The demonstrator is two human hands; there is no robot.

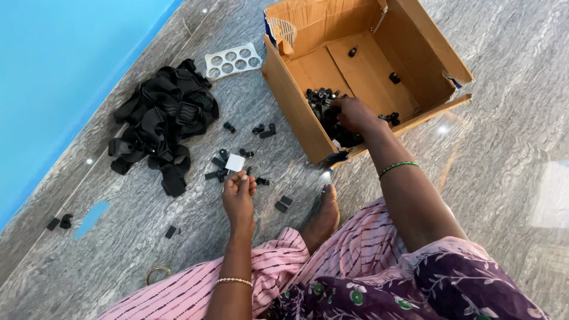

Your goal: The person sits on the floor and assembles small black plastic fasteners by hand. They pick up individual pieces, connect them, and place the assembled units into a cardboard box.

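Nearest us, our left hand [239, 198] pinches a small black clip [243, 177] above loose clips [220, 168] on the floor [118, 249]. Farther out, our right hand [354, 114] closes its fingers on black parts [325, 106] heaped in the cardboard box [296, 112]; plenty remain. Beyond lie black straps [163, 118] and a white tray [233, 60].

I see a heap of black straps [160, 121] lying on the grey marbled floor [504, 89], beside a white plastic tray [232, 60] with round holes. A blue wall [59, 65] runs along one side. Near the pink striped cloth [195, 290], a thin metal ring [157, 272] rests on the floor.
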